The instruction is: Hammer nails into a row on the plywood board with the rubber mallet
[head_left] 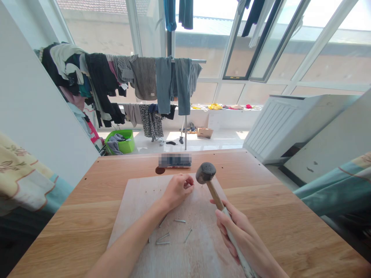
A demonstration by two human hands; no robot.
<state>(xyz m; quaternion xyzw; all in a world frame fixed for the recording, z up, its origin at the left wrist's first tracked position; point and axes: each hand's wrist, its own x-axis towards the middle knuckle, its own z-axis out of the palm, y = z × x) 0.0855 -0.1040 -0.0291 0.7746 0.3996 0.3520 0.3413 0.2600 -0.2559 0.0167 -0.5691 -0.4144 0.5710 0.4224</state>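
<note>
Loose nails point(180, 221), about six in view, lie on the board point(199, 247) at mid-counter, short of the counter's far edge point(136, 155); these are still to be driven. Toward the board's far edge run small dark dots point(154, 190), likely finished spots, though whether nail heads or holes I cannot tell. A slim upright sliver point(202, 185), perhaps a nail, stands beside the left hand point(178, 191), its fingers curled inward, any grip hidden. The right hand point(233, 224) has its fingers wrapped around the mallet point(215, 195), its head raised.
</note>
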